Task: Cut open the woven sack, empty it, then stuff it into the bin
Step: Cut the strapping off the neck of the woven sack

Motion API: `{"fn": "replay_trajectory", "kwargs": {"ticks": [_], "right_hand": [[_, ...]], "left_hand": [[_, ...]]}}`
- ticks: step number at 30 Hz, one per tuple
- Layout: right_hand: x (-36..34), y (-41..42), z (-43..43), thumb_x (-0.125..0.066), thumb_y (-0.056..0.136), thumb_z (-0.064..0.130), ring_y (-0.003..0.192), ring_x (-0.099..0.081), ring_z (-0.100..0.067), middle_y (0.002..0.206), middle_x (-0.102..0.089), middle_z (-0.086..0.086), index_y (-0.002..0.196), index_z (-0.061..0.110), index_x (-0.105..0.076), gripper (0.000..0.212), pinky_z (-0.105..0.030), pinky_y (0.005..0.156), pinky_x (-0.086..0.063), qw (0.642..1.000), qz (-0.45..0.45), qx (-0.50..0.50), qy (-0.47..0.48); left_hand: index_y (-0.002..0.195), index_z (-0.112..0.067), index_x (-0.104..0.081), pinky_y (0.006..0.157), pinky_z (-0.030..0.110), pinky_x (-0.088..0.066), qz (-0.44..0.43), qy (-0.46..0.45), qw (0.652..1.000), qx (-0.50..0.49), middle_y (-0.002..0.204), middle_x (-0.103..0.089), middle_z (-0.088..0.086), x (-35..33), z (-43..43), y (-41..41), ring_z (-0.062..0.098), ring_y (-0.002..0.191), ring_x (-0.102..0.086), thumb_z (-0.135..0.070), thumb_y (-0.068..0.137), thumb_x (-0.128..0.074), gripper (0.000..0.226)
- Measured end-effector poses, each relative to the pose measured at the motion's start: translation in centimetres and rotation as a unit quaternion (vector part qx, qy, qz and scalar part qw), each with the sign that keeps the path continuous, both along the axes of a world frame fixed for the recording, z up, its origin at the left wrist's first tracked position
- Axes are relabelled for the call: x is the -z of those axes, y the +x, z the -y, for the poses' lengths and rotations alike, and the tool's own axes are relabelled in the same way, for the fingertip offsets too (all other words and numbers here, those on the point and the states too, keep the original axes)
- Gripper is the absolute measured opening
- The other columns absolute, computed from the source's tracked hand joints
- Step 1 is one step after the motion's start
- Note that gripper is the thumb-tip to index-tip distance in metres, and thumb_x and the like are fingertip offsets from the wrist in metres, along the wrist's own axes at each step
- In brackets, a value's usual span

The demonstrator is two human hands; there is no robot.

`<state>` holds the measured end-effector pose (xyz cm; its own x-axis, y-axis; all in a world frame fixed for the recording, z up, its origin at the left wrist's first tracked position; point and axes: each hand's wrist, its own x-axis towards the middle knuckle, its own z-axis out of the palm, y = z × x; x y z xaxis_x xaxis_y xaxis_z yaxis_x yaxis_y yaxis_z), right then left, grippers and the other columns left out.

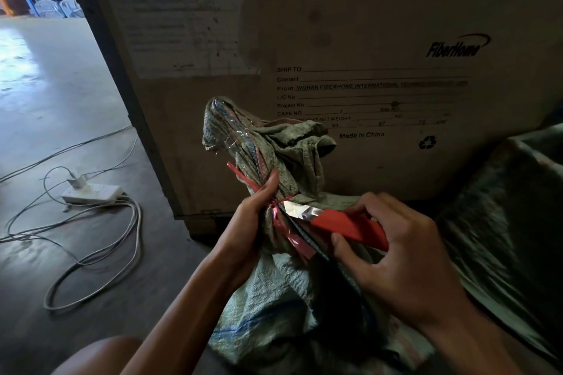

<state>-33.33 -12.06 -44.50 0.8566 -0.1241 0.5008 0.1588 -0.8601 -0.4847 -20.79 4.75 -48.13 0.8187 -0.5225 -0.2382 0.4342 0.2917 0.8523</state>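
Gripping the gathered neck of the sack (283, 289), the left hand (253, 222) is closed around the bunched cloth just below the loose, crumpled top, which stands up in front of a big cardboard box (350, 39). A red tie (274, 213) is wound round the neck right at that hand's thumb, with one end sticking up to the left and ribbon-like ends hanging down the sack. The right hand (396, 256) holds a red knife (347, 227) by its handle, fingers wrapped over it and thumb pressed beneath, and the short bare blade points left with its tip at the tie, touching or all but touching it. The sack's full body sits low between the forearms, near a bare knee at the bottom edge. To the right a dark bin (524, 192) stands beside the box, its liner glossy and blurred. On the floor (61, 85) to the left lies a white power strip (91, 193) with a charger plugged in and cables looping around it.
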Motion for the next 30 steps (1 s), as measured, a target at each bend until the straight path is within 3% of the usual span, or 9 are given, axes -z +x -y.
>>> {"fn": "replay_trajectory", "kwargs": {"ticks": [5, 10, 14, 16, 20, 25, 30], "right_hand": [[0.5, 0.1, -0.3, -0.066, 0.081, 0.048, 0.081, -0.061, -0.013, 0.094, -0.058, 0.008, 0.097, 0.025, -0.063, 0.029, -0.030, 0.068, -0.054, 1.000, 0.016, 0.013, -0.022], [0.8, 0.2, -0.6, -0.070, 0.078, 0.045, 0.077, -0.061, -0.013, 0.092, -0.059, 0.009, 0.095, 0.025, -0.061, 0.028, -0.032, 0.066, -0.054, 0.999, 0.029, 0.028, -0.030], [0.8, 0.5, -0.8, -0.064, 0.072, 0.051, 0.071, -0.060, -0.009, 0.085, -0.059, 0.012, 0.088, 0.028, -0.057, 0.029, -0.026, 0.060, -0.051, 0.999, 0.020, 0.034, -0.003], [0.9, 0.5, -0.9, -0.063, 0.070, 0.052, 0.069, -0.059, -0.007, 0.082, -0.060, 0.013, 0.086, 0.029, -0.057, 0.029, -0.021, 0.057, -0.049, 0.999, 0.016, 0.042, 0.006], [1.5, 0.7, -1.0, -0.064, 0.068, 0.051, 0.068, -0.057, -0.002, 0.077, -0.058, 0.014, 0.081, 0.032, -0.053, 0.026, -0.014, 0.055, -0.045, 0.998, 0.010, 0.047, 0.026], [1.8, 0.8, -0.9, -0.063, 0.068, 0.052, 0.071, -0.057, 0.004, 0.078, -0.058, 0.018, 0.081, 0.034, -0.052, 0.025, -0.009, 0.057, -0.043, 0.998, 0.004, 0.046, 0.040], [1.8, 0.8, -0.9, -0.063, 0.071, 0.051, 0.072, -0.058, 0.000, 0.081, -0.058, 0.016, 0.085, 0.034, -0.054, 0.024, -0.018, 0.057, -0.048, 0.999, 0.003, 0.041, 0.025]], "left_hand": [[0.140, -0.019, -0.056, 0.106, 0.052, -0.050, -0.005, -0.008, 1.000, -0.011, 0.129, -0.072, 0.013, 0.1, 0.0, 0.0, 0.034, 0.115, -0.071, -0.060, 0.074, -0.074, 0.080], [0.107, -0.021, -0.080, 0.098, 0.052, -0.056, -0.025, -0.027, 0.999, -0.009, 0.118, -0.075, 0.020, 0.2, 0.0, -0.1, 0.041, 0.114, -0.069, -0.057, 0.072, -0.076, 0.050], [0.116, -0.016, -0.074, 0.095, 0.047, -0.054, -0.023, -0.031, 0.999, -0.023, 0.100, -0.079, 0.011, 0.0, 0.0, -0.4, 0.030, 0.092, -0.075, -0.052, 0.076, -0.072, 0.054], [0.110, -0.017, -0.079, 0.099, 0.047, -0.052, -0.027, -0.037, 0.999, -0.023, 0.105, -0.079, 0.011, -0.1, 0.0, -0.5, 0.030, 0.096, -0.075, -0.051, 0.078, -0.071, 0.047], [0.130, -0.015, -0.068, 0.112, 0.056, -0.044, -0.041, -0.045, 0.998, -0.035, 0.125, -0.074, 0.014, -0.3, 0.0, -0.8, 0.036, 0.121, -0.067, -0.048, 0.083, -0.066, 0.057], [0.115, -0.013, -0.077, 0.096, 0.047, -0.058, -0.037, -0.044, 0.998, -0.034, 0.118, -0.077, 0.014, -0.4, 0.0, -1.0, 0.030, 0.105, -0.075, -0.048, 0.080, -0.067, 0.051], [0.120, -0.015, -0.075, 0.108, 0.055, -0.049, -0.031, -0.021, 0.999, -0.036, 0.125, -0.073, 0.017, -0.4, 0.0, -1.0, 0.037, 0.119, -0.068, -0.050, 0.080, -0.070, 0.053]]}}
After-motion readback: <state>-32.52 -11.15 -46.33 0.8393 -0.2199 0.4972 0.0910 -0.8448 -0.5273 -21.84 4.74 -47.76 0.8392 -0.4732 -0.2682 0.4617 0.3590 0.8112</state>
